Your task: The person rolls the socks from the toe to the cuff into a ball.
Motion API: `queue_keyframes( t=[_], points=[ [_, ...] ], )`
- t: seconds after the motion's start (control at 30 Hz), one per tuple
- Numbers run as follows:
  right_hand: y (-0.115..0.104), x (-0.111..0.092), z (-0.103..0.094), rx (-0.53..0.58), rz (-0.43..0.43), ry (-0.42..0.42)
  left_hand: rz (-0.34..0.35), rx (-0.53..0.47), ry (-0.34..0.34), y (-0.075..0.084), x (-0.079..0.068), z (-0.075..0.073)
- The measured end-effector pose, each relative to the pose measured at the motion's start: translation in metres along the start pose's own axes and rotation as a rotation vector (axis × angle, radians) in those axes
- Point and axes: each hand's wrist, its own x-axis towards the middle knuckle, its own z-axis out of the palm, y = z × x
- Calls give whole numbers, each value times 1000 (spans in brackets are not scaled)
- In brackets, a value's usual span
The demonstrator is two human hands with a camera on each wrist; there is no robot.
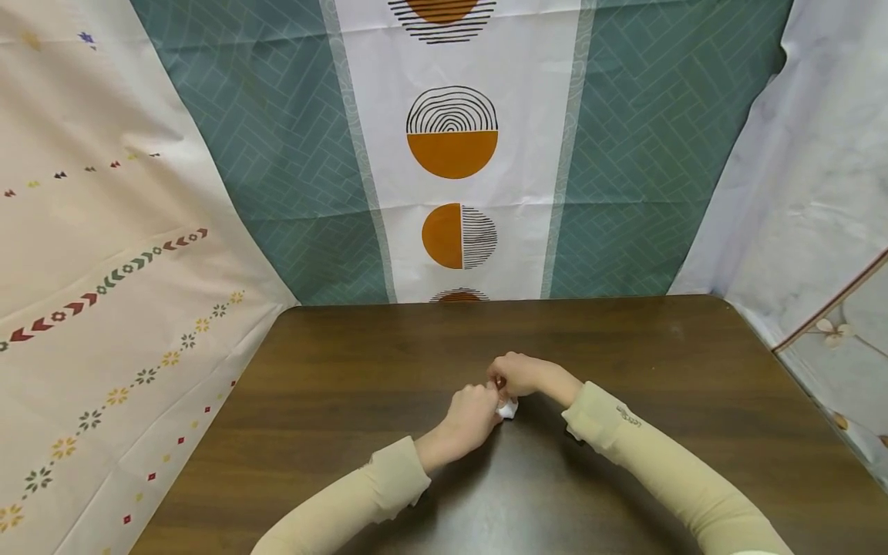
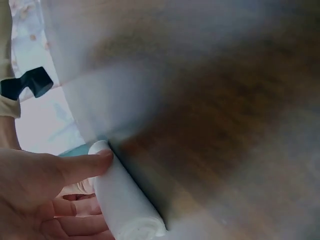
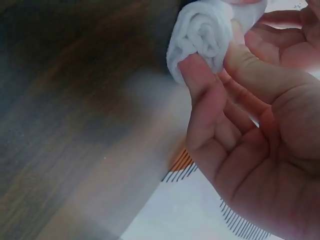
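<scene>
A tightly rolled white cloth [image 1: 509, 409] is between both hands, low over the brown table; most of it is hidden by the fingers in the head view. My left hand [image 1: 472, 416] grips the roll from the left, its thumb [image 2: 92, 166] lying along the cloth's side and the other fingers behind it. From the right, my right hand [image 1: 525, 375] pinches one end between thumb and index finger [image 3: 197, 75]. The spiral of wound layers shows on that end in the right wrist view. Both hands nearly meet at the roll.
The dark brown wooden table [image 1: 333, 362] spreads around the hands. A patterned green and white curtain [image 1: 277, 139] hangs behind its far edge. Floral cloth [image 1: 104, 308] covers the left side, and a pale marbled cloth [image 1: 819, 193] the right.
</scene>
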Motion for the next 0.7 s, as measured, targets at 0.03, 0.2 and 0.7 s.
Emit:
queue_keyframes(
  t=[0.03, 0.2, 0.7],
  points=[
    [0, -1, 0, 10, 24, 8, 1, -17, -6, 0, 1, -1],
    [2, -7, 9, 40, 42, 104, -17, -147, -40, -3, 5, -3],
    [11, -38, 30, -221, -359, 322, 44, -130, -13, -9, 7, 1]
  ],
)
